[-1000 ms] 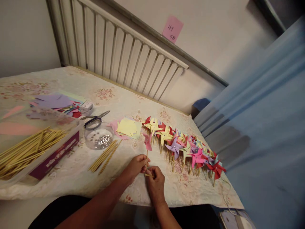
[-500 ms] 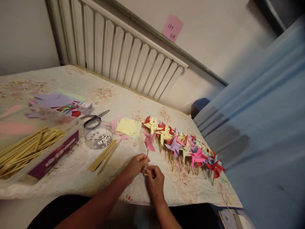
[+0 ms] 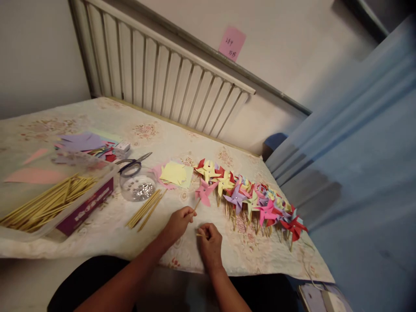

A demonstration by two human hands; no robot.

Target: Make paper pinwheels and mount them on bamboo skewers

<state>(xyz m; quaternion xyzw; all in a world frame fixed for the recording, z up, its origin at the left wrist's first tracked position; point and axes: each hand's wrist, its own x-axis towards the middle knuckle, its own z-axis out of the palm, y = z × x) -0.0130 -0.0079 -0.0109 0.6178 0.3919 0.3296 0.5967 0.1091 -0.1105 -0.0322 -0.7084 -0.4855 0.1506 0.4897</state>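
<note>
While mounted pinwheels (image 3: 268, 211) crowd centre-right, the left hand (image 3: 178, 222) pinches a pink pinwheel (image 3: 204, 192), the right hand (image 3: 212, 245) pinches a stick tip (image 3: 199, 235); bare sticks (image 3: 52, 203) lie lower left.

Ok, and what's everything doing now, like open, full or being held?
Pink pinwheel: finished-looking, on its stick, held.
Left hand: closed on that stick.
Right hand: pinching a thin piece.
Scissors: lying down, not held.
Round dish: open, with shiny bits inside.
Big box: holding many sticks.
Yellow paper: lying stacked.
</note>
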